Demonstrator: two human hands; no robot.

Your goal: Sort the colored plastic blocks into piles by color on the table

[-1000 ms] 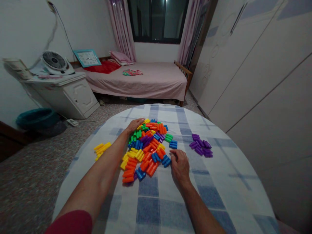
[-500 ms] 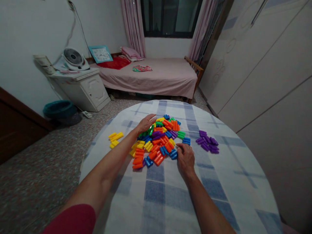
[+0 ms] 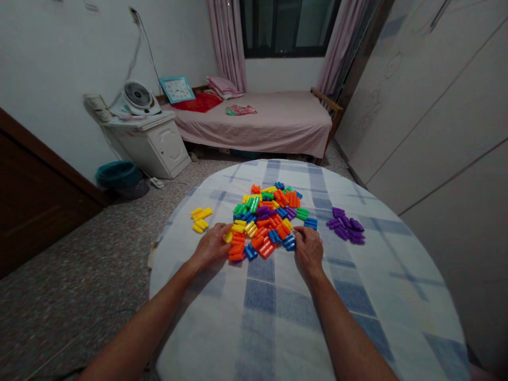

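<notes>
A pile of bright plastic blocks (image 3: 264,222), each like short tubes joined side by side, lies on the cloth-covered table in orange, blue, green, yellow and purple. At the pile's near left edge, my left hand (image 3: 214,244) has its fingers closed on a yellow block (image 3: 227,237), partly hidden by the fingertips. My right hand (image 3: 309,247) rests at the right edge of the pile, fingers loosely bent and a little apart, beside a blue block (image 3: 289,243). Nothing shows in it.
Separate yellow blocks (image 3: 201,213) lie left of the pile, and a group of purple blocks (image 3: 346,226) lies to the right. The round table has a checked tablecloth (image 3: 291,307). Beyond stand a bed (image 3: 278,119), a white cabinet (image 3: 169,151) and a bin (image 3: 119,174).
My left hand has come back from the pile's far left side to the yellow block at its near left edge. An orange block at the far left now shows. My right hand stays beside the pile.
</notes>
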